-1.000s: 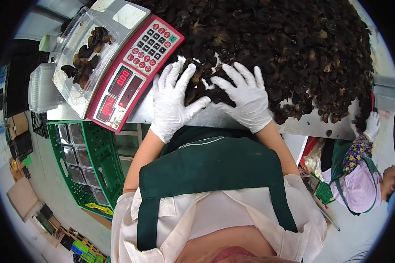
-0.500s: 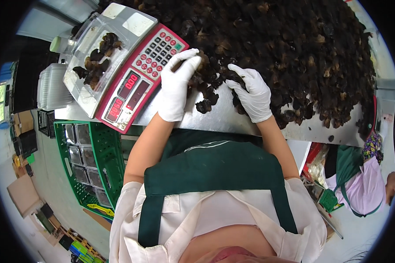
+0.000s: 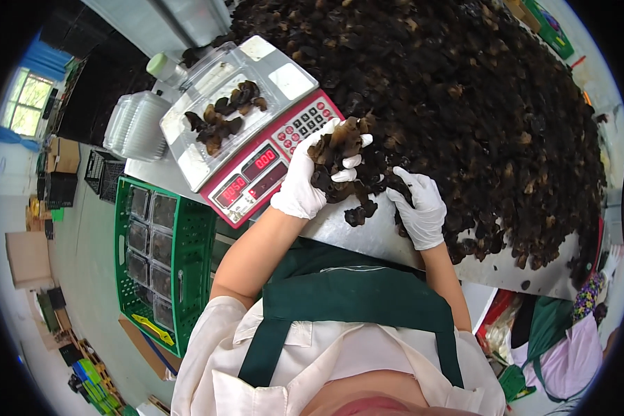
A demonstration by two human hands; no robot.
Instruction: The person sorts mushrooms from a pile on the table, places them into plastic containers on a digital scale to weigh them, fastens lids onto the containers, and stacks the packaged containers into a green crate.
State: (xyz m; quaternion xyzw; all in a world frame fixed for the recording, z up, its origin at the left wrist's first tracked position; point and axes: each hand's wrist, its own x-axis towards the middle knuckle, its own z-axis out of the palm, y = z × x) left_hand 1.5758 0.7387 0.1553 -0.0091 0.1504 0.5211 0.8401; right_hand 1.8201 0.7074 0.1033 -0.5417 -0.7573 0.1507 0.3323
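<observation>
My left hand, white-gloved, is closed around a clump of dark brown wood ear mushrooms, its fingertips showing at the clump's right side. My gloved right hand is at the near edge of the mushroom pile, thumb and fingers bent about a dark mushroom piece. A few loose mushrooms lie on the metal table between my hands. Left of them is a red and white scale; a clear plastic tray on its pan holds several mushrooms.
Stacked clear containers and a green-lidded jar stand left of the scale. Below the table's left end, a green crate holds several filled clear boxes and a yellow tool. Another person's pale sleeve shows at lower right.
My left hand has turned over and now shows a clump of mushrooms in it. My right hand stays by the pile's edge. The whole view has shifted, with the scale now farther right and lower.
</observation>
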